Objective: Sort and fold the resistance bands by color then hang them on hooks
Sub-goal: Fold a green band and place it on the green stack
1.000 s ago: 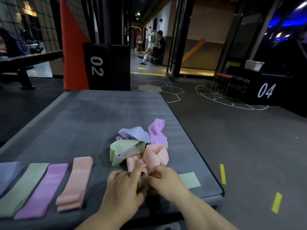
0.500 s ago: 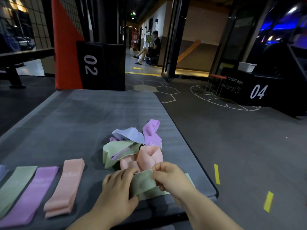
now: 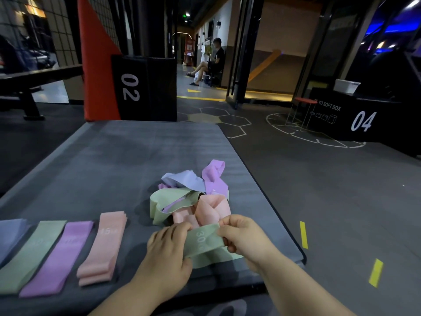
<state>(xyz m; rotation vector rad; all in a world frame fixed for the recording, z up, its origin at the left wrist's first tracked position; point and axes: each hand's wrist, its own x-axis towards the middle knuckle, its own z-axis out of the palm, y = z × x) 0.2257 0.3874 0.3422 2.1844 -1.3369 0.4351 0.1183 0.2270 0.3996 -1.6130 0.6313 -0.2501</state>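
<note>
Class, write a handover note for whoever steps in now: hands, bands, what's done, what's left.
The left hand and right hand each pinch an end of a green band marked 30, over the mat.
Sorted flat at left: blue group, green group, purple group, pink group.
Unsorted: loose pile behind the hands.
Left: fold this one, sort the pile, hang everything; no hooks in view.

Bare left hand (image 3: 168,249), bare right hand (image 3: 246,236), unsleeved forearms (image 3: 298,285)
</note>
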